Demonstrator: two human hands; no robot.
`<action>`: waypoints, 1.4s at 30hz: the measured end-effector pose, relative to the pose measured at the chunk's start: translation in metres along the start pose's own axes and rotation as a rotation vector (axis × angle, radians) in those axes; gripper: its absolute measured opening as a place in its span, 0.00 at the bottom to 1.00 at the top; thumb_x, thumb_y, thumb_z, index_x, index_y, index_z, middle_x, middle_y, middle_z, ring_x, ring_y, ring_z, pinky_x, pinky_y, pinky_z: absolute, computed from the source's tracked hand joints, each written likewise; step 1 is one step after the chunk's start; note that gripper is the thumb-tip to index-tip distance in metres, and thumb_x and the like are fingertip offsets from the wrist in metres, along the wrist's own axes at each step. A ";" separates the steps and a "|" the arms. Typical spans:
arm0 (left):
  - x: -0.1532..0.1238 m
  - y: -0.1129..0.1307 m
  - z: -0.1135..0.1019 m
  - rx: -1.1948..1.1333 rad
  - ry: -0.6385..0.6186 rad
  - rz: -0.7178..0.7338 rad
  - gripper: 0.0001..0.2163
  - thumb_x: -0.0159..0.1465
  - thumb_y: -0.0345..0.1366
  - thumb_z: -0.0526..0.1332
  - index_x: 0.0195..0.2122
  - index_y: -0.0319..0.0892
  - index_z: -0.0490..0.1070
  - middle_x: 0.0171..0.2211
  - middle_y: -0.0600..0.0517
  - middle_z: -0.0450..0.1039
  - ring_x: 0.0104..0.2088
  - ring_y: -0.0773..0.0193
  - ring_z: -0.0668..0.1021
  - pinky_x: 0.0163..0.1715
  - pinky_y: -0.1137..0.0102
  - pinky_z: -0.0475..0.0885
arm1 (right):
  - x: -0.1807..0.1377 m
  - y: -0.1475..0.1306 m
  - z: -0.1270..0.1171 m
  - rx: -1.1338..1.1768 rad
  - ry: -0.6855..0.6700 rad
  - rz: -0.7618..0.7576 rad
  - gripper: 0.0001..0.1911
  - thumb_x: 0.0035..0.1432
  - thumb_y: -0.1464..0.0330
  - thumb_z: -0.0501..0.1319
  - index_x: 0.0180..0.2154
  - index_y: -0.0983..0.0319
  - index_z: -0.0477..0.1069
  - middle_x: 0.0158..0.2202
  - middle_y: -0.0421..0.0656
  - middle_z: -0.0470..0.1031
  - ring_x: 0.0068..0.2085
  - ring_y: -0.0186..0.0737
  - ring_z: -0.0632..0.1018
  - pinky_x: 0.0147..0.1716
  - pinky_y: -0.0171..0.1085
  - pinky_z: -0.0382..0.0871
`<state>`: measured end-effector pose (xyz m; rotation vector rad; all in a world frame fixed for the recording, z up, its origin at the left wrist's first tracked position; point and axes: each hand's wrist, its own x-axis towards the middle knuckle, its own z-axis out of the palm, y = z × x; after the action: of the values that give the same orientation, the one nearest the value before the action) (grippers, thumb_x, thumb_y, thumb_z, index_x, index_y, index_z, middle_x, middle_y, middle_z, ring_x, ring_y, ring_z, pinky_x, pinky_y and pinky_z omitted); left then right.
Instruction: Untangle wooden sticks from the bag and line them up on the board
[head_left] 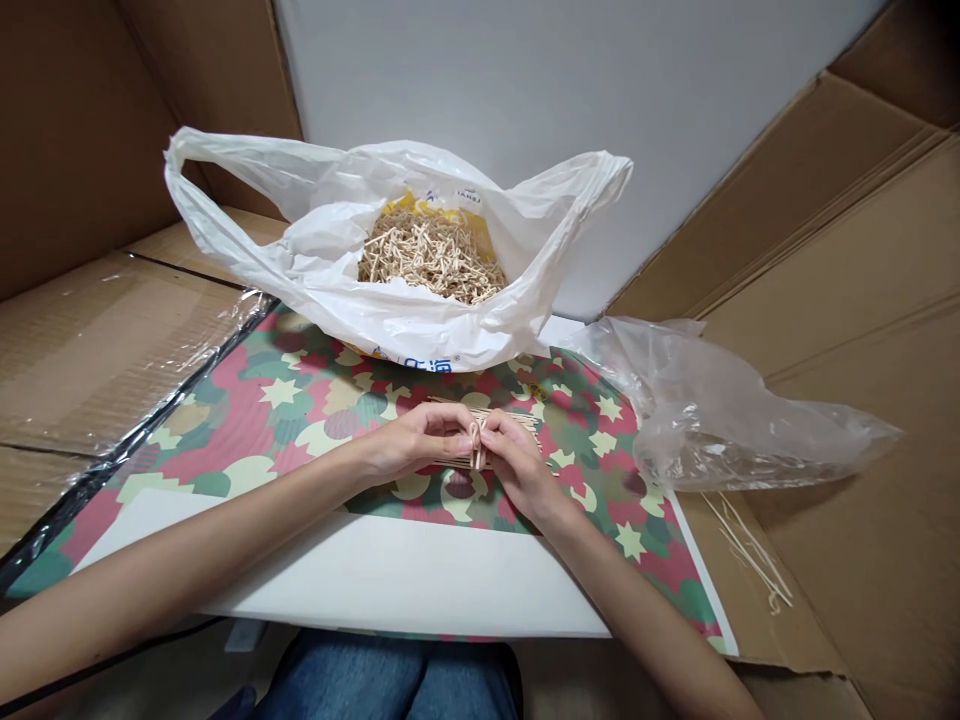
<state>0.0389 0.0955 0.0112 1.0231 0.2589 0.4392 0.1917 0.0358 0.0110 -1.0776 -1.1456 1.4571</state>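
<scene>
Between the fingertips of both hands is a small looped piece of pale cord-like strand (476, 440), bent over at the top. My left hand (424, 438) pinches it from the left side, thumb and fingers closed. From the right, my right hand (517, 455) also has thumb and fingers closed on it. A bundle of thin straight beige strands (529, 420) lies on the patterned mat just under and behind the hands, partly covered by them. Beyond them stands a white plastic bag (360, 320), open at the top, filled with small knotted beige pieces (431, 250).
A clear plastic bag (720, 400) lies crumpled on the right. Some loose pale strands (750, 550) rest on cardboard near it. A camouflage-patterned mat (281, 390) and a white sheet (420, 575) cover the work surface. Cardboard walls (847, 300) rise on both sides.
</scene>
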 end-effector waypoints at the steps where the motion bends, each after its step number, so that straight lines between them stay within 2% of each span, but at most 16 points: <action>1: 0.000 0.000 0.001 0.022 0.015 0.007 0.08 0.54 0.34 0.63 0.29 0.36 0.67 0.27 0.51 0.69 0.30 0.66 0.73 0.34 0.69 0.68 | 0.000 0.000 0.000 -0.006 0.008 -0.006 0.09 0.53 0.64 0.55 0.26 0.60 0.58 0.23 0.37 0.64 0.25 0.32 0.67 0.25 0.33 0.62; 4: 0.001 0.001 0.004 0.108 0.085 0.008 0.09 0.54 0.37 0.63 0.28 0.36 0.66 0.27 0.51 0.69 0.28 0.67 0.73 0.31 0.72 0.67 | -0.003 0.000 -0.001 -0.116 0.051 -0.061 0.07 0.55 0.66 0.52 0.26 0.60 0.56 0.23 0.37 0.63 0.25 0.33 0.67 0.26 0.33 0.62; 6: 0.002 0.003 0.004 0.211 0.164 0.004 0.10 0.54 0.39 0.63 0.27 0.36 0.66 0.25 0.53 0.68 0.26 0.69 0.71 0.28 0.74 0.65 | -0.006 -0.002 -0.003 -0.363 0.098 -0.149 0.07 0.56 0.67 0.51 0.27 0.60 0.56 0.23 0.37 0.63 0.26 0.34 0.67 0.27 0.34 0.62; 8: 0.002 0.005 0.002 0.370 0.221 -0.003 0.11 0.53 0.40 0.63 0.26 0.36 0.65 0.22 0.55 0.65 0.23 0.72 0.68 0.24 0.77 0.61 | -0.008 -0.004 -0.005 -0.718 0.134 -0.309 0.06 0.56 0.68 0.51 0.26 0.60 0.56 0.24 0.39 0.63 0.28 0.36 0.67 0.29 0.35 0.61; 10: 0.002 0.009 0.000 0.574 0.205 -0.032 0.11 0.53 0.40 0.62 0.25 0.36 0.66 0.20 0.56 0.63 0.21 0.73 0.64 0.21 0.78 0.58 | -0.010 -0.005 -0.004 -1.047 0.126 -0.481 0.07 0.56 0.70 0.50 0.26 0.60 0.56 0.24 0.40 0.63 0.29 0.38 0.66 0.30 0.37 0.59; 12: 0.000 0.014 -0.001 0.775 0.153 -0.083 0.11 0.54 0.41 0.61 0.26 0.36 0.67 0.19 0.56 0.62 0.21 0.72 0.63 0.19 0.78 0.55 | -0.011 -0.005 -0.003 -1.274 0.080 -0.583 0.08 0.56 0.72 0.48 0.25 0.60 0.56 0.24 0.42 0.63 0.29 0.39 0.65 0.30 0.37 0.59; 16: -0.004 0.024 -0.002 1.031 0.097 -0.151 0.10 0.55 0.40 0.58 0.26 0.36 0.68 0.19 0.55 0.65 0.20 0.71 0.63 0.18 0.78 0.55 | -0.011 -0.004 0.000 -1.498 0.017 -0.612 0.08 0.56 0.74 0.47 0.26 0.60 0.57 0.24 0.43 0.63 0.28 0.40 0.64 0.29 0.38 0.58; 21: -0.006 0.027 -0.003 1.109 0.026 -0.162 0.09 0.55 0.39 0.58 0.26 0.37 0.69 0.20 0.54 0.66 0.20 0.70 0.65 0.18 0.78 0.57 | -0.012 -0.003 0.003 -1.552 -0.066 -0.615 0.08 0.56 0.75 0.46 0.27 0.61 0.59 0.23 0.44 0.63 0.28 0.42 0.64 0.28 0.39 0.57; 26: -0.006 0.021 -0.006 1.071 0.043 -0.119 0.12 0.54 0.42 0.59 0.24 0.36 0.69 0.19 0.54 0.63 0.20 0.71 0.63 0.17 0.78 0.55 | -0.013 -0.002 0.002 -1.612 -0.129 -0.604 0.08 0.55 0.75 0.46 0.27 0.61 0.60 0.24 0.45 0.64 0.29 0.43 0.64 0.29 0.40 0.56; 29: -0.005 0.018 -0.008 1.041 0.053 -0.096 0.11 0.55 0.40 0.57 0.25 0.36 0.69 0.19 0.54 0.62 0.20 0.71 0.62 0.19 0.77 0.55 | -0.011 -0.002 0.000 -1.623 -0.100 -0.590 0.09 0.57 0.74 0.46 0.27 0.62 0.61 0.24 0.45 0.65 0.29 0.42 0.65 0.30 0.39 0.57; 33: -0.004 0.015 -0.010 0.990 0.056 -0.071 0.09 0.56 0.38 0.56 0.26 0.37 0.67 0.19 0.55 0.62 0.20 0.71 0.62 0.19 0.78 0.55 | -0.008 -0.004 -0.006 -1.524 -0.003 -0.464 0.07 0.58 0.68 0.50 0.31 0.62 0.63 0.27 0.45 0.68 0.32 0.42 0.67 0.33 0.39 0.58; 36: -0.004 0.014 -0.009 1.007 0.058 -0.093 0.09 0.56 0.38 0.57 0.27 0.37 0.68 0.20 0.55 0.64 0.21 0.70 0.63 0.19 0.78 0.55 | -0.006 -0.003 -0.011 -1.429 -0.049 -0.437 0.06 0.57 0.65 0.53 0.32 0.61 0.63 0.28 0.44 0.68 0.33 0.43 0.68 0.34 0.39 0.58; 39: -0.005 0.016 -0.007 0.996 0.050 -0.147 0.09 0.55 0.39 0.57 0.27 0.36 0.69 0.21 0.54 0.65 0.22 0.70 0.64 0.19 0.78 0.56 | -0.005 0.000 -0.013 -1.322 -0.128 -0.428 0.06 0.57 0.68 0.52 0.29 0.61 0.63 0.27 0.43 0.67 0.32 0.41 0.67 0.34 0.38 0.59; 42: -0.005 0.019 -0.005 0.941 0.041 -0.178 0.10 0.55 0.40 0.58 0.26 0.36 0.69 0.20 0.54 0.64 0.21 0.71 0.63 0.19 0.78 0.56 | -0.005 0.000 -0.011 -1.192 -0.136 -0.392 0.06 0.56 0.70 0.52 0.27 0.61 0.61 0.26 0.41 0.66 0.30 0.38 0.67 0.32 0.36 0.59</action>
<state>0.0279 0.1051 0.0248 1.8895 0.6191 0.1574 0.2034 0.0319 0.0092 -1.3797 -2.2755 0.4451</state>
